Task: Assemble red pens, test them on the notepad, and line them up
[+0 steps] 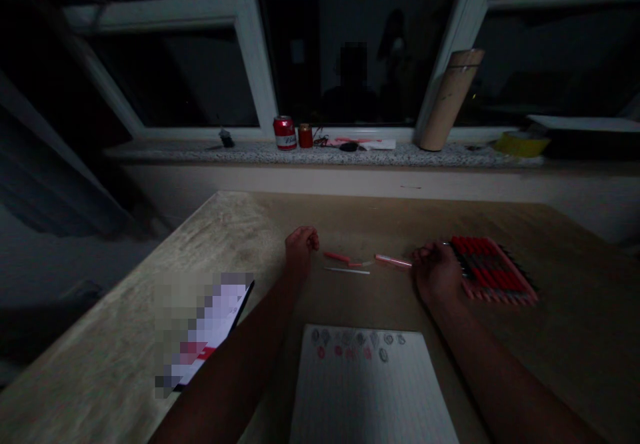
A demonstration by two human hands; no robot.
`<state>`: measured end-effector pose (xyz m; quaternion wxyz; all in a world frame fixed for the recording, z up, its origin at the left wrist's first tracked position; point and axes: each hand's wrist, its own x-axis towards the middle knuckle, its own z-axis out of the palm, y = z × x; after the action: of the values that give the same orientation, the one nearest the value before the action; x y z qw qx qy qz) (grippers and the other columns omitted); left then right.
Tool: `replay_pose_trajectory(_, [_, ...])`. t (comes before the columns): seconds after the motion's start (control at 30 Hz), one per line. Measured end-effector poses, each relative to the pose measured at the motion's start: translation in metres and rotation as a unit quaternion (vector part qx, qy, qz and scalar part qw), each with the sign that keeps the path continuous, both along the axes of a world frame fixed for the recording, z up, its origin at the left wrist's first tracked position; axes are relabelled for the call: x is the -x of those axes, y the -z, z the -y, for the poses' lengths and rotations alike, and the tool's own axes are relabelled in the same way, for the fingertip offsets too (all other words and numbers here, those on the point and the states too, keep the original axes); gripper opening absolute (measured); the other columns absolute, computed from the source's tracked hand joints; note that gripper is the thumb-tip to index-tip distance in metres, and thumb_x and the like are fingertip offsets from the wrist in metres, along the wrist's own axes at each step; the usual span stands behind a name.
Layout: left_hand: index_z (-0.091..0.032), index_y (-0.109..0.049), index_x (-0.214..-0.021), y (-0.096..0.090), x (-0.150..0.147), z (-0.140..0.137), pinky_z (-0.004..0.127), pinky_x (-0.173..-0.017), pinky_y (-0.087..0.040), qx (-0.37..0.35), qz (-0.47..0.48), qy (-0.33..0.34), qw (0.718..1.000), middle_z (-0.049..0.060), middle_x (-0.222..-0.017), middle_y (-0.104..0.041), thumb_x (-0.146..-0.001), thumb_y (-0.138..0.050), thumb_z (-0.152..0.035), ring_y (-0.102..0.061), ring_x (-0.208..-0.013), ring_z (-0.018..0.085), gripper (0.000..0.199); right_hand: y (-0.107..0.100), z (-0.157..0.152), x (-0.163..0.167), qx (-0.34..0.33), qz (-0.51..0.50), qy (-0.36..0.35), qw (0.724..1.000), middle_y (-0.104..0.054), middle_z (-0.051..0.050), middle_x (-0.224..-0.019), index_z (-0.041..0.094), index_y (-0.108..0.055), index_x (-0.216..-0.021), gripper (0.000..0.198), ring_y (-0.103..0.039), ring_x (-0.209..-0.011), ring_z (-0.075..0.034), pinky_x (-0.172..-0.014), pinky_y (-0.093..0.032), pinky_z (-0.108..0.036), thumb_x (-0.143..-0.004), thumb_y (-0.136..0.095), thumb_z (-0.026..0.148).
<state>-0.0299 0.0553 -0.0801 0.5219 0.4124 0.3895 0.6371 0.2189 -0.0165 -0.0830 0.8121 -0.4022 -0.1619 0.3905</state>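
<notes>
My left hand (301,239) rests near the far middle of the table, fingers curled in; whatever they hold, if anything, is hidden. Right of it lie a red pen piece (337,257), a small red-and-clear piece (359,264) and a thin white refill-like stick (347,271). A clear pinkish pen barrel (393,261) reaches up to the fingers of my right hand (436,269); whether they grip it I cannot tell. That hand is closed too, beside a row of red and black pens (493,267). Nearer me lies a lined notepad (370,397) with grey and red scribbles.
A phone or tablet (215,337), partly blurred, lies by my left forearm. On the windowsill (250,153) stand a red can (285,133), a small red jar (305,136), a tall wood-toned flask (450,101) and a yellow tape roll (520,144).
</notes>
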Motion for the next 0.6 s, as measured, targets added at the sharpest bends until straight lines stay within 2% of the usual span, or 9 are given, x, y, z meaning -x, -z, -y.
replay_pose_trajectory(0.2, [-0.014,-0.052,-0.064,0.0022,0.0001,-0.0013,0.020,-0.043,-0.033,0.008,0.002,0.001,1.000,-0.004,-0.050,-0.048,-0.067,-0.058,-0.031,-0.044,-0.043,0.006,0.018,0.0004,-0.0003,-0.0009,0.001,-0.033,-0.004,0.999,-0.046,0.008,-0.056,0.020,-0.044,-0.064,0.011,-0.045,-0.048,-0.008,-0.052,-0.043,-0.024,-0.068,-0.053,0.025])
replay_pose_trajectory(0.6, [-0.015,-0.052,-0.063,0.0000,-0.0006,0.0002,0.021,-0.045,-0.033,0.006,-0.026,-0.003,1.000,-0.004,-0.050,-0.047,-0.068,-0.057,-0.032,-0.044,-0.044,0.007,0.018,0.0027,-0.0007,-0.0023,0.004,0.030,-0.010,0.999,-0.045,0.006,-0.057,0.021,-0.043,-0.063,0.013,-0.045,-0.048,-0.009,-0.051,-0.044,-0.026,-0.067,-0.053,0.028])
